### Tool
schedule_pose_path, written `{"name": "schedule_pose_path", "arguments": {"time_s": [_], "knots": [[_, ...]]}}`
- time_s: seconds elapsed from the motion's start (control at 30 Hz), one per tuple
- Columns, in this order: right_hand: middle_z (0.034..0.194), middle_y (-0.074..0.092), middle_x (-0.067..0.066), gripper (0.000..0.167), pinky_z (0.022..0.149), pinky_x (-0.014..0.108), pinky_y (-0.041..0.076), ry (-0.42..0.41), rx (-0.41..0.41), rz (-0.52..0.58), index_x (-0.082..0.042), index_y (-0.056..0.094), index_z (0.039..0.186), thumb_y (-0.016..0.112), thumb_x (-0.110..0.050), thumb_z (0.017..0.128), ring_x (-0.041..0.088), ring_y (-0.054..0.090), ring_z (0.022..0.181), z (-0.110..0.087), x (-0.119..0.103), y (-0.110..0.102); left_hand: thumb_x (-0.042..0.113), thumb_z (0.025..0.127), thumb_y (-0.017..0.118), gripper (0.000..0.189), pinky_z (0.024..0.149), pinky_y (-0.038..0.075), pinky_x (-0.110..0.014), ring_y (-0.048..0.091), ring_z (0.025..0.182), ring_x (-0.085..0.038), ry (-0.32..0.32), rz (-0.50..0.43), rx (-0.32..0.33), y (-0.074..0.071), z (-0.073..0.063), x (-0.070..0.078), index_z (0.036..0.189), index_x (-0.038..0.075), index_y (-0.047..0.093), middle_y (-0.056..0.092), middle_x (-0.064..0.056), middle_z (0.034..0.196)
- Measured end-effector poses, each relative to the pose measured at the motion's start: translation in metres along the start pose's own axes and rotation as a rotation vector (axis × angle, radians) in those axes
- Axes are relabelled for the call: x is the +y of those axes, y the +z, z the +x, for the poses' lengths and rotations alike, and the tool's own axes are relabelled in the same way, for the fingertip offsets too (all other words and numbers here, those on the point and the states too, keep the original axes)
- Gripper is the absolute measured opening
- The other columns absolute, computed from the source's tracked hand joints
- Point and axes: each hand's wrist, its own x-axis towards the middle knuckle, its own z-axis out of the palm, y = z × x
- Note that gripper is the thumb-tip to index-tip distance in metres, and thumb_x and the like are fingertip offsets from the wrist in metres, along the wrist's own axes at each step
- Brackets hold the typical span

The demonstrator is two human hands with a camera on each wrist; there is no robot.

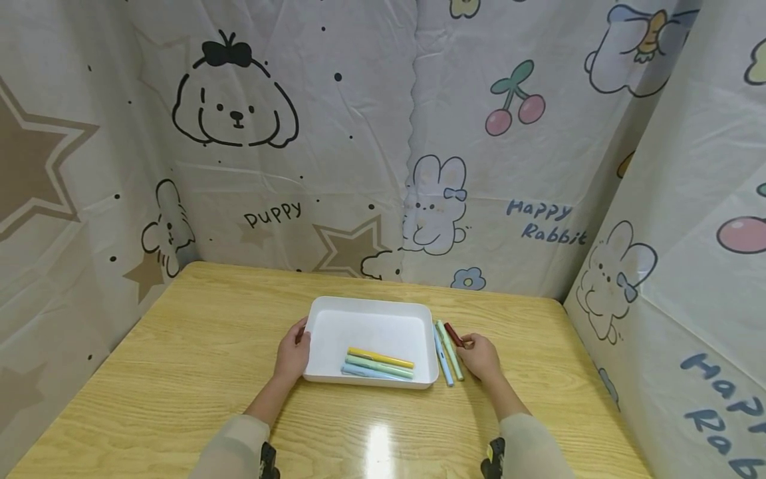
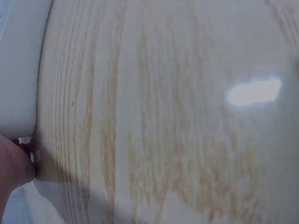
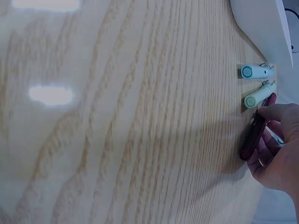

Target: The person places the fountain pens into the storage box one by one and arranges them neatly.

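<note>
A white tray (image 1: 371, 324) holds a yellow pen (image 1: 380, 357), a light green pen (image 1: 380, 366) and a light blue pen (image 1: 372, 372), all lying near its front side. My left hand (image 1: 293, 350) grips the tray's left wall; in the left wrist view only part of that hand (image 2: 15, 164) shows at the corner. Right of the tray, my right hand (image 1: 480, 356) pinches a dark red pen (image 3: 252, 136) between thumb and fingers. Beside it on the table lie another light green pen (image 3: 259, 95) and another light blue pen (image 3: 257, 72).
The wooden table (image 1: 239, 319) reaches back to a hanging printed cloth (image 1: 359, 133), which also closes in the left and right sides. A bright light reflection lies on the tabletop in front of the tray.
</note>
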Motion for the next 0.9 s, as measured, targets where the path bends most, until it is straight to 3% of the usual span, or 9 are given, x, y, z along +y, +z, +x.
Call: {"name": "schedule_pose_path", "arguments": {"time_s": [0.2,0.9], "knots": [[0.089,0.064,0.017,0.034,0.056,0.024,0.042,0.009,-0.019,0.035,0.006,0.060,0.116,0.059,-0.009,0.085,0.018,0.055,0.069,-0.002,0.001,-0.005,0.015,0.100,0.037,0.042,0.093,0.043,-0.043,0.049,0.113,-0.031,0.005,0.010,0.001,0.000,0.001,-0.001,0.141,0.008,0.039,0.051,-0.020,0.130],[0.076,0.055,0.009,0.033,0.056,0.026,0.036,-0.066,-0.002,0.022,0.005,0.062,0.114,0.062,-0.011,0.085,0.016,0.045,0.064,-0.002,-0.006,-0.021,0.013,0.100,0.037,0.042,0.092,0.043,-0.042,0.049,0.112,-0.030,0.007,0.009,0.004,0.001,0.001,-0.001,0.141,0.007,0.040,0.051,-0.020,0.129]]}}
